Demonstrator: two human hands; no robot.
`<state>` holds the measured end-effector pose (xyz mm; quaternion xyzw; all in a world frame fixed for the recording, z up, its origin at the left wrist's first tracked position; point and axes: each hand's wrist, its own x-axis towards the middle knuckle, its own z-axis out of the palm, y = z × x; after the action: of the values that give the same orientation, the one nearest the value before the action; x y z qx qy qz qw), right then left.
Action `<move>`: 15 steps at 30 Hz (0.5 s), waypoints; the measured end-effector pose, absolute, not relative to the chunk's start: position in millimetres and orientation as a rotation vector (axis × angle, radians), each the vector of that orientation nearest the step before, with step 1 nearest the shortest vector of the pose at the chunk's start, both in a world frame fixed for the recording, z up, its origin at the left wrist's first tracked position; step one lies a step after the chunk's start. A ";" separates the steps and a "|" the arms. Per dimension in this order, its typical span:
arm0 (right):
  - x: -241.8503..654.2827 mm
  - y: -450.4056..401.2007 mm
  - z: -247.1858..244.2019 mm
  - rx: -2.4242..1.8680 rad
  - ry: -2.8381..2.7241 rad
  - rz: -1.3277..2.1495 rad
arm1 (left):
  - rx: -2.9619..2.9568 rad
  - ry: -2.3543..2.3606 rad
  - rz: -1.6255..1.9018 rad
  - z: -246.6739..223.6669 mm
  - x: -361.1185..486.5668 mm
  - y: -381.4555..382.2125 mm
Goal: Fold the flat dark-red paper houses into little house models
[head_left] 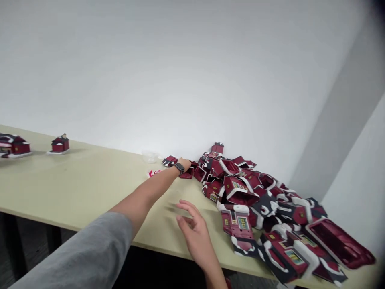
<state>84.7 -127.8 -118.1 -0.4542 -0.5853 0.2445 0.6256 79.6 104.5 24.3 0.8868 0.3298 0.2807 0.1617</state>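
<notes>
Spreading loosely at six o'clock, the right hand [194, 237] hangs over the pale bench [75, 188], its fingers [188, 207] half open and curled, slightly blurred and holding nothing. Just beside it, a large heap of maroon model-house pieces [255, 196] with white snow trim and yellow windows sprawls from three o'clock round to twelve. Most look like hollow, separate shells. At twelve o'clock, the left hand [184, 163], with a black wristband [179, 168] and a grey sleeve [90, 249] on its arm, reaches onto a small maroon piece [187, 174] at the heap's edge. Its fingers [188, 162] bend down on that piece, but whether they grip it cannot be told. Another maroon piece [170, 161] lies just left of this hand, near a pink-and-white scrap [155, 173] and a clear plastic object [149, 156]. Far off at ten o'clock, two assembled model houses [60, 144] [12, 145] stand on white bases, well apart from the heap, so loose pieces far outnumber built houses. A white wall [180, 72] rises behind the bench.
</notes>
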 end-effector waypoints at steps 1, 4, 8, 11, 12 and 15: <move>85.2 -127.8 -118.0 -1.043 -1.324 0.569 | 2.560 0.964 0.788 25.8 78.2 105.8; 87.3 -126.3 -119.7 -1.069 -1.207 0.557 | 2.540 0.983 0.797 34.8 64.1 109.4; 90.7 -119.5 -124.1 -1.023 -0.931 0.527 | 2.461 0.900 0.826 40.2 29.7 92.3; 91.5 -116.0 -123.9 -0.825 -0.728 0.716 | 2.356 0.723 0.786 19.5 2.3 50.4; 91.2 -116.2 -123.1 -0.745 -0.705 0.795 | 2.299 0.648 0.752 9.5 -6.4 33.3; 89.7 -119.7 -120.3 -0.569 -0.726 0.911 | 2.125 0.419 0.554 -10.5 -29.6 -8.5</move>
<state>89.7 -119.7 -120.3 -0.2648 -0.3380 0.4245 0.7972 -29.6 -8.5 -10.5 0.8547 0.1683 0.2227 0.4376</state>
